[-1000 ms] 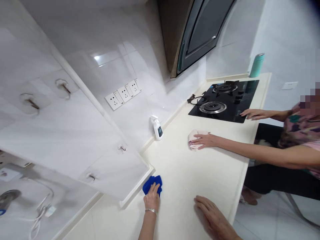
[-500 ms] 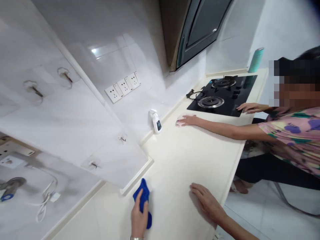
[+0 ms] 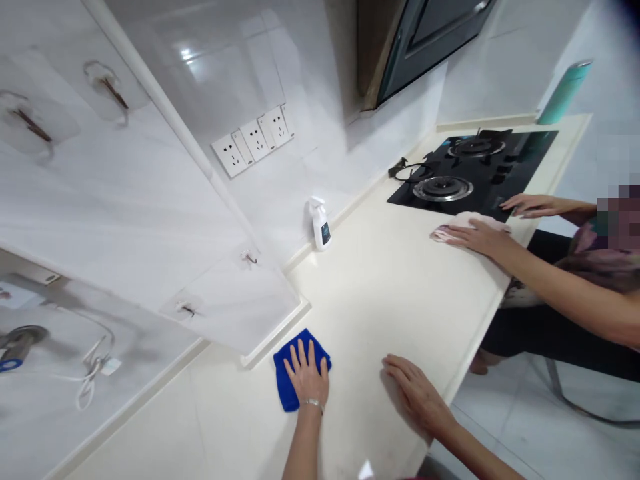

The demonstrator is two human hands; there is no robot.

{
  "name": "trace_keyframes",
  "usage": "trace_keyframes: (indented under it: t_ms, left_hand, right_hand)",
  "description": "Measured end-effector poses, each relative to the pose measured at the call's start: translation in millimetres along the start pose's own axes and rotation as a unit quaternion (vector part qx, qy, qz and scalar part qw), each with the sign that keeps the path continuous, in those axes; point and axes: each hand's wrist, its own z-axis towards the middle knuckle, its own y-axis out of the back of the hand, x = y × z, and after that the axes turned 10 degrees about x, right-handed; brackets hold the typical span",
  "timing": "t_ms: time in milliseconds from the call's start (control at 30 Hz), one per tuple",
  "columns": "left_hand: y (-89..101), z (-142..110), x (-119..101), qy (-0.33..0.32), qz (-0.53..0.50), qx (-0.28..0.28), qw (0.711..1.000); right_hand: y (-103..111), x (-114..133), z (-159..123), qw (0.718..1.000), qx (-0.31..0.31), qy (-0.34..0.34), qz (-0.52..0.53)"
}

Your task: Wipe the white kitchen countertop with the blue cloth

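Observation:
My left hand [image 3: 309,383] lies flat on a blue cloth [image 3: 286,387], its fingers spread and a bracelet at the wrist. The cloth is laid out on the cream countertop [image 3: 373,303], close to the corner of a tiled wall ledge. My right hand [image 3: 417,397] rests on the counter near its front edge, fingers stretched out together and nothing held. Farther along, a co-worker's hand [image 3: 475,238] presses a pale pink cloth [image 3: 450,228] beside the stove. The co-worker's other hand [image 3: 530,205] touches the stove's edge.
A white spray bottle [image 3: 321,227] stands against the wall. Beyond it lie a black gas stove [image 3: 493,173] and a turquoise flask [image 3: 565,93]. Wall sockets [image 3: 255,140] and a range hood [image 3: 430,47] are above. The co-worker sits at the right, by the counter's edge.
The blue cloth, bunched in my left hand half a second ago, is now spread under my open palm. My right hand stays on the counter. The co-worker's pink cloth has moved right, toward the edge.

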Motion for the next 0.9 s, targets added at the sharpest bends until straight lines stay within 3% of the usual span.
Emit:
trace_keyframes:
  t_ms: [100,200,333,433,567,733,833,900]
  left_hand:
    - [1.2,34,-4,0.014,-0.009,-0.001,1.000]
    - [-2.9,52,-7,0.028,-0.014,-0.019,0.999]
    - [-4.0,48,-6,0.019,-0.017,-0.020,0.999]
    - [-1.0,30,8,0.008,-0.018,-0.016,1.000]
    - [-0.4,-6,52,0.034,-0.002,-0.046,0.998]
    - [7.6,-55,131,0.122,0.027,-0.091,0.988]
    - [22.0,-69,169,0.192,0.023,-0.086,0.977]
    - [29.2,-74,182,0.226,0.016,-0.075,0.971]
  right_hand:
    - [-2,-1,-1,1.000,-0.005,0.006,0.000]
    - [-4,-6,-3,1.000,-0.006,0.007,0.000]
    - [-5,-10,-5,1.000,0.006,-0.001,0.021]
    - [-4,-9,-6,0.999,0.018,-0.004,0.031]
    - [-2,-7,-8,1.000,0.013,0.000,0.023]
    - [-6,-10,-9,1.000,0.013,0.006,0.017]
    - [-9,-15,-10,1.000,0.014,0.016,0.016]
    - [-10,-17,-11,1.000,0.017,0.017,0.008]
